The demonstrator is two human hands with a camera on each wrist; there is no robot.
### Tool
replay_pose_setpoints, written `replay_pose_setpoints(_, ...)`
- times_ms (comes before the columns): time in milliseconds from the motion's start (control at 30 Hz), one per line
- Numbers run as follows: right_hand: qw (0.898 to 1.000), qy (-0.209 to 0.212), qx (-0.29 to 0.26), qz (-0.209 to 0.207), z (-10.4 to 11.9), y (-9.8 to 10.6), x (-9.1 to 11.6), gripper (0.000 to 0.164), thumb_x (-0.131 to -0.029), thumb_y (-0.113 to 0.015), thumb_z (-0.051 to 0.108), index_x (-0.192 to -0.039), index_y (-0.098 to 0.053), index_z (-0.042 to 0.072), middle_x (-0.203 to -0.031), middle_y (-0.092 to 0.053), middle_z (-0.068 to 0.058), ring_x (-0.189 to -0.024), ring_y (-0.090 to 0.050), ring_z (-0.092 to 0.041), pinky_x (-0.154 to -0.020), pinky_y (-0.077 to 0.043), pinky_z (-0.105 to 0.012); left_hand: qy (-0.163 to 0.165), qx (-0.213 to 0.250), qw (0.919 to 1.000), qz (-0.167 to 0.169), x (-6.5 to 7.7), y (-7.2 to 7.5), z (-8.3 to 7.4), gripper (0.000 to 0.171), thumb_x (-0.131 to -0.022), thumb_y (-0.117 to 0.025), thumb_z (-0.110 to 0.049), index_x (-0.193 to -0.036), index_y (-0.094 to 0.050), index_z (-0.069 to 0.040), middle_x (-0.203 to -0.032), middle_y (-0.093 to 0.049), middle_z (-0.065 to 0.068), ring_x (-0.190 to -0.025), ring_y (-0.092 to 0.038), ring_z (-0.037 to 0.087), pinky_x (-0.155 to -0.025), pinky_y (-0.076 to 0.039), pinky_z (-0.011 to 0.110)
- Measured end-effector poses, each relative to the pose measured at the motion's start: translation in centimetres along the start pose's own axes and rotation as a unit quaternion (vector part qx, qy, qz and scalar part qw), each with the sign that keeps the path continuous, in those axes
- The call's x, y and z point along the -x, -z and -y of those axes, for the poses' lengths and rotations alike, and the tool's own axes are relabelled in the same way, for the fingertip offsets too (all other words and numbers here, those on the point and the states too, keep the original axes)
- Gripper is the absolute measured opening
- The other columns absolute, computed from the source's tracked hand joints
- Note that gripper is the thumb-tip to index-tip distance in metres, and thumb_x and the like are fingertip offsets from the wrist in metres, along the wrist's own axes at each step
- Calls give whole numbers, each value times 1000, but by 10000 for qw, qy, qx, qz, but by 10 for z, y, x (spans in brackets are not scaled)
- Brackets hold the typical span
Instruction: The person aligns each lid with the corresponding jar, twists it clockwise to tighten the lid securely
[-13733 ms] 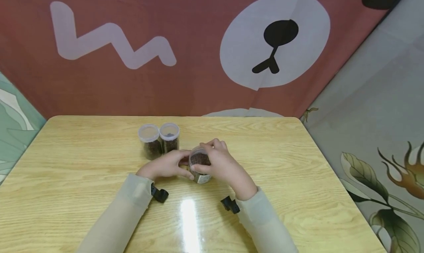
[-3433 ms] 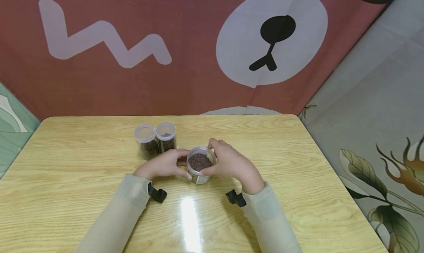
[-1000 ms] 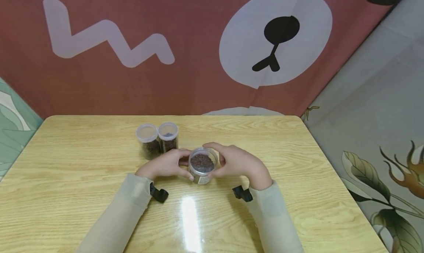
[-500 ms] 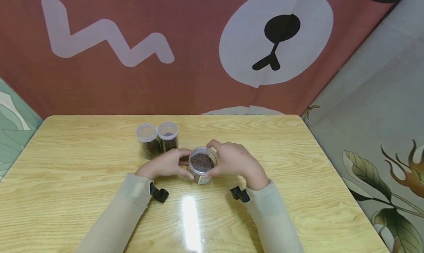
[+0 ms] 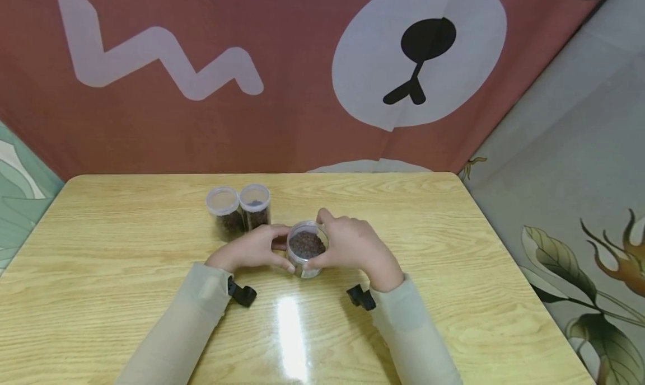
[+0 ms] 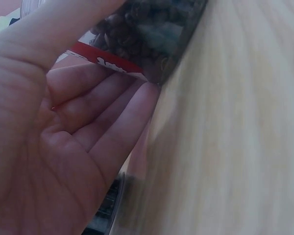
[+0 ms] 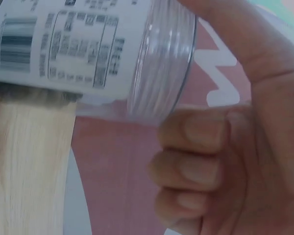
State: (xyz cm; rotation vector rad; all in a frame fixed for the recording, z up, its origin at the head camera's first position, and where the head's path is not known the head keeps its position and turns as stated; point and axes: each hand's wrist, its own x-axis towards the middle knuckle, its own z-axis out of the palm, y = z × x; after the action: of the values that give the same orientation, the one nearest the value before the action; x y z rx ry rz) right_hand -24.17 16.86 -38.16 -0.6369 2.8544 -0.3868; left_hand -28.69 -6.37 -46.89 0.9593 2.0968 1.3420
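Observation:
In the head view a clear jar (image 5: 305,245) of dark brown bean-like pieces stands upright on the table, its contents visible from above. My left hand (image 5: 254,249) curves thumb and fingers round its left side. In the left wrist view the fingers (image 6: 122,120) reach under a red label band, low on the jar. My right hand (image 5: 353,248) grips the top from the right, thumb at the near side of the rim and forefinger at the far side. The right wrist view shows the clear ridged top (image 7: 161,58) of the jar, a white barcode label, and the other right fingers (image 7: 196,169) curled beside the top.
Two clear containers, a wider one (image 5: 223,211) and a narrower one (image 5: 255,209), stand side by side behind my left hand, with whitish lids and dark contents. The wooden table (image 5: 126,228) ends at a red cartoon-print cloth (image 5: 292,111) behind.
My right hand turns about the jar's rim. Over the last second its thumb has moved left along the near side and the wrist leftward. The left hand stays on the jar; the other containers keep their places.

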Motion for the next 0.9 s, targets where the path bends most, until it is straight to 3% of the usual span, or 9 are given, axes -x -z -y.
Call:
replay_pose_setpoints(167, 9979, 224, -556, 254, -9, 3, 1, 92, -74, -89, 48, -149, -47, 15, -64, -61, 6, -56, -55, -8, -53, -48, -30, 66, -23, 10000, -2, -1, 0, 0, 77, -81, -88, -17, -147, -51, -2, -143, -55, 13, -129, -57, 28, -102, -50, 25)
replay_pose_setpoints(333, 9944, 549, -830, 358, -14, 5, 2, 87, -78, -88, 40, -151, -47, 14, -56, -53, 8, -49, -50, -5, -46, -43, -25, 13, -54, 10000, -6, -2, 0, 2, 77, -80, -89, -16, -146, -52, -2, -142, -56, 13, -129, -57, 27, -102, -50, 24)
replay_pose_setpoints(700, 9964, 579, -558, 286, -16, 4, 0, 87, -77, -88, 47, -149, -51, 14, -52, -48, 9, -47, -43, -5, -46, -40, -24, -16, -127, 9999, -37, -2, -1, 0, 77, -80, -89, -18, -146, -52, -1, -141, -57, 13, -126, -59, 27, -100, -51, 24)
replay_pose_setpoints(900, 9978, 621, -212, 134, -11, 5, -1, 89, -75, -87, 52, -146, -54, 11, -55, -53, 11, -51, -45, -6, -51, -45, -26, -3, -68, 10000, -34, 0, -1, -2, 78, -80, -89, -19, -147, -51, -2, -141, -56, 13, -127, -59, 28, -100, -51, 24)
